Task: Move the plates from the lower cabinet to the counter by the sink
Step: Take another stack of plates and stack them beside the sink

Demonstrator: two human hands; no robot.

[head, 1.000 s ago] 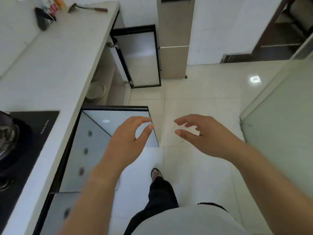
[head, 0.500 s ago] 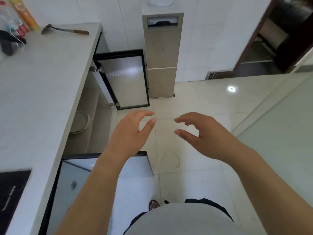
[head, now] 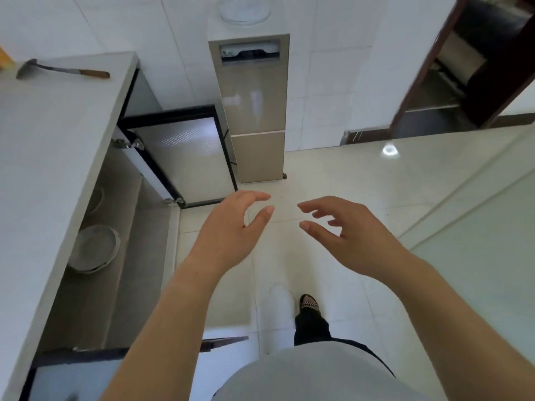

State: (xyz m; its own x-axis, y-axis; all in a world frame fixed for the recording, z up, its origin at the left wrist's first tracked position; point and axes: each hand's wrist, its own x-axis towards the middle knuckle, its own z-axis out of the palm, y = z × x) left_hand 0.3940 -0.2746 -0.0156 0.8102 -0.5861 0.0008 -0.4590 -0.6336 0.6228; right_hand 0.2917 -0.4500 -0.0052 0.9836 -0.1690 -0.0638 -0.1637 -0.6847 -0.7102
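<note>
The person stands on a glossy cream tiled floor [head: 333, 175] beside a long white stone counter [head: 58, 146], both bare forearms stretched forward. The left hand [head: 231, 227] hangs in the air above the floor, its fingers loosely curved and its thumb set apart from them, gripping nothing. The right hand [head: 347, 233] floats just beside it at the same height in a mirrored pose, fingers relaxed and slightly bent, also empty. The two hands face each other with a gap between the fingertips and do not touch. The stack of round white plates [head: 95, 248] sits inside the open lower cabinet [head: 136, 241] under the counter, on its grey-brown shelf, to the left of the left hand and well apart from it. A second pale round dish [head: 97, 198] lies farther back in the cabinet, partly hidden by the counter edge. The cabinet's black-framed frosted-glass door [head: 185, 151] stands swung wide open, its far edge near a tall beige water dispenser [head: 256, 117] that stands against the white tiled wall [head: 327, 68]. On the far end of the counter lies a metal spatula with a wooden handle [head: 62, 71]. Below the hands, a foot in a patterned slipper [head: 309, 302] and a black trouser leg [head: 311, 325] show above the floor. A dark brown door frame [head: 422, 68] rises at the upper right.
</note>
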